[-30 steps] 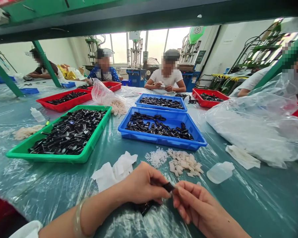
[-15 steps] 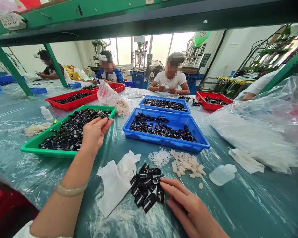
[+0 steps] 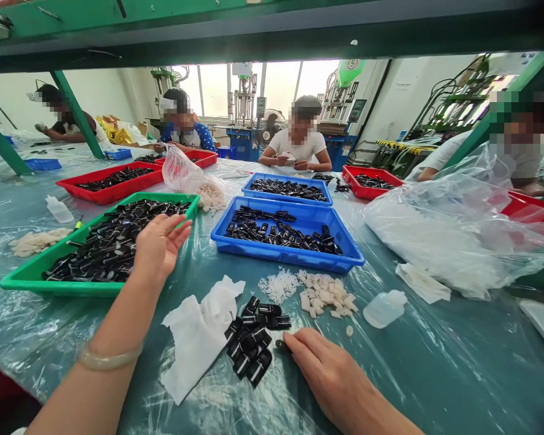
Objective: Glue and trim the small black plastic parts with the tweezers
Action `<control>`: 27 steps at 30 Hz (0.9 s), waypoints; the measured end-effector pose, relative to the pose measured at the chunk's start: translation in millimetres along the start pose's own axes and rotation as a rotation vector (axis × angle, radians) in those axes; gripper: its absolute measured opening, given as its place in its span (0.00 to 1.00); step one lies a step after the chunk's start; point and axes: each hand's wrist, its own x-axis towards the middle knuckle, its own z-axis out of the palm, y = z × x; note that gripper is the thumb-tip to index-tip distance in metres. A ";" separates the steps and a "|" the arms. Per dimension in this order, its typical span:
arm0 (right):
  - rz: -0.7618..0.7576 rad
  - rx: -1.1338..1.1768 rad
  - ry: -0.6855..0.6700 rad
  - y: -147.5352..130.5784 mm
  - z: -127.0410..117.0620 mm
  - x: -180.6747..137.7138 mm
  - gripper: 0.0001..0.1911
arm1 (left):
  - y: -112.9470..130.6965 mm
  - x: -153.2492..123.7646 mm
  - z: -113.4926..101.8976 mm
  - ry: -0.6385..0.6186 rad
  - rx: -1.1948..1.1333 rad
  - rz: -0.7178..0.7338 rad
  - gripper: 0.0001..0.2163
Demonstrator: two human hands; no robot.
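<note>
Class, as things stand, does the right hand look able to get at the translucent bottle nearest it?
Probably yes: the right hand lies close to the bottle, with one small pale piece near the way between. Possible hindrance: it seems to touch a dark piece.

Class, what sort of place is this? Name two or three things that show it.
Probably a factory workshop: a shared table holds trays of black parts, people sit working around it, and machines stand behind.
</note>
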 end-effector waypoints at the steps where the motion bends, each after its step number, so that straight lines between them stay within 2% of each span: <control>1: 0.057 0.073 -0.003 -0.5 -2.5 0.0 0.16 | -5.8 -5.4 6.1 -0.045 0.055 -0.010 0.11; 5: 0.495 0.618 -0.022 -5.2 -15.5 4.2 0.13 | -32.4 -42.0 25.0 -0.279 0.283 -0.141 0.12; 6: 0.594 0.761 -0.003 -6.2 -18.2 5.7 0.13 | -38.7 -53.3 27.8 -0.358 0.347 -0.177 0.12; 7: 0.672 0.884 0.028 -6.8 -20.4 7.0 0.14 | -44.6 -64.4 29.7 -0.500 0.483 -0.200 0.11; 10: 0.765 1.097 0.127 -7.9 -24.2 9.6 0.15 | -58.7 -92.2 31.5 -0.779 0.691 -0.284 0.10; 12: 0.793 1.142 0.178 -9.8 -25.6 10.4 0.16 | -65.1 -103.6 30.8 -0.905 0.737 -0.315 0.12; 17: 0.852 1.147 0.286 -22.6 -27.6 11.5 0.18 | -72.2 -112.5 29.8 -1.013 0.760 -0.356 0.14; 20: 0.872 1.102 0.305 -28.9 -26.9 10.6 0.18 | -74.5 -114.1 30.1 -1.054 0.745 -0.371 0.16; 23: 0.851 1.051 0.276 -28.5 -25.1 8.3 0.16 | -78.1 -115.8 29.7 -1.056 0.724 -0.409 0.17; 27: 0.753 0.956 0.135 -21.7 -26.4 3.9 0.15 | -82.0 -116.7 29.8 -1.026 0.671 -0.494 0.17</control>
